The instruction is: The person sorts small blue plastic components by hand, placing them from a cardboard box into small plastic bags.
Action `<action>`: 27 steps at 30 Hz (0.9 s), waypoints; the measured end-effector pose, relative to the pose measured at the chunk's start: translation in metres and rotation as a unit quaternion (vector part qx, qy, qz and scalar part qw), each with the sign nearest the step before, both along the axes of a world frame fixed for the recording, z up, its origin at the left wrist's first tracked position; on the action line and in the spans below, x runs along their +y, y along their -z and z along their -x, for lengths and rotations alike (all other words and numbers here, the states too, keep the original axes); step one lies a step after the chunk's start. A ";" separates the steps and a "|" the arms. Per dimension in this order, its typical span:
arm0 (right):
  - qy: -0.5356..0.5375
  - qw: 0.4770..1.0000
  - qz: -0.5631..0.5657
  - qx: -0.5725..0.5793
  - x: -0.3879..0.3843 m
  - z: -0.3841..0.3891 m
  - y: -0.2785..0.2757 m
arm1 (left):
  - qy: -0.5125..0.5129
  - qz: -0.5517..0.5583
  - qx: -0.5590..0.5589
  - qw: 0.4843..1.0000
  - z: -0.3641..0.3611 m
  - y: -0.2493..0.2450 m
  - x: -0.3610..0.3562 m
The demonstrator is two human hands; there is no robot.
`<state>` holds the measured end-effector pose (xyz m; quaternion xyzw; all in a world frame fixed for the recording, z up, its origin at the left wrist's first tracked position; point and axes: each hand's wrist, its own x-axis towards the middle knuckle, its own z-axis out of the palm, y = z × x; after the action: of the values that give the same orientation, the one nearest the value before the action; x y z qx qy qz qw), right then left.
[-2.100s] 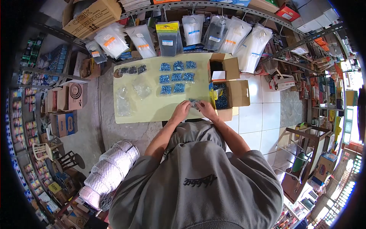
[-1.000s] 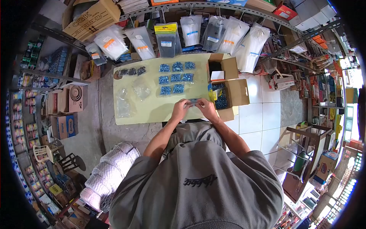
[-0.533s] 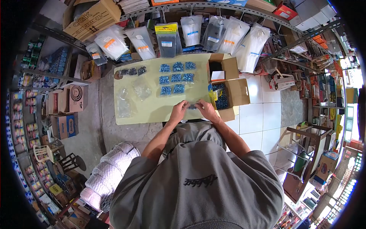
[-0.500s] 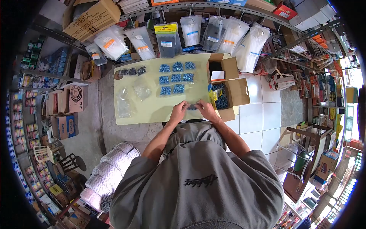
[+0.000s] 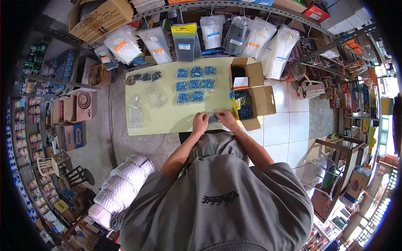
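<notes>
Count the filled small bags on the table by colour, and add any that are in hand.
blue bags, laid out: 8
dark bags: 3
held bag, blue, between left hand and right hand: 1
Total: 12

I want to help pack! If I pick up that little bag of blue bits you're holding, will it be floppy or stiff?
Probably floppy: the little bag is thin clear plastic, pinched between left hand and right hand. The blue bits inside look loose, so they would likely shift and sag.
</notes>
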<state>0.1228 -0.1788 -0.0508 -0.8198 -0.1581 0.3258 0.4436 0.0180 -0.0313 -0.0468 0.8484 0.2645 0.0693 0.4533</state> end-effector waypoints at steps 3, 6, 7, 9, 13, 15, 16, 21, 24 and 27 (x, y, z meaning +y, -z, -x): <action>0.011 0.999 0.031 -0.017 0.004 -0.001 -0.006 | -0.033 0.039 0.062 0.997 -0.005 0.007 0.002; 0.010 0.997 0.071 -0.009 0.005 -0.006 0.002 | -0.046 0.059 0.115 0.991 -0.011 0.008 0.006; 0.005 0.997 0.075 -0.008 0.005 -0.007 0.006 | -0.040 0.052 0.142 0.988 -0.013 0.008 0.007; -0.002 0.997 0.078 -0.005 0.007 -0.007 0.019 | -0.046 0.040 0.151 0.987 -0.014 0.009 0.007; 0.024 0.998 0.010 0.048 0.004 -0.009 0.020 | -0.096 0.083 0.189 0.974 -0.019 0.023 0.006; 0.033 0.993 -0.013 0.111 0.004 -0.007 0.015 | -0.105 0.102 0.195 0.970 -0.020 0.027 0.008; 0.048 0.995 -0.017 0.085 0.004 -0.005 0.018 | -0.114 0.123 0.201 0.965 -0.020 0.028 0.008; 0.076 0.994 -0.024 0.074 0.002 -0.005 0.004 | -0.178 0.308 0.117 0.927 -0.016 0.008 0.008; 0.081 0.988 -0.070 0.112 0.004 -0.006 0.004 | -0.158 0.375 0.106 0.907 -0.014 -0.003 0.014; 0.096 0.981 -0.096 0.136 0.005 -0.010 -0.005 | -0.131 0.387 0.085 0.909 -0.011 -0.008 0.017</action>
<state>0.1330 -0.1738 -0.0462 -0.7327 -0.0476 0.3734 0.5670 0.0293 -0.0143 -0.0391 0.5667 0.4168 -0.0527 0.7088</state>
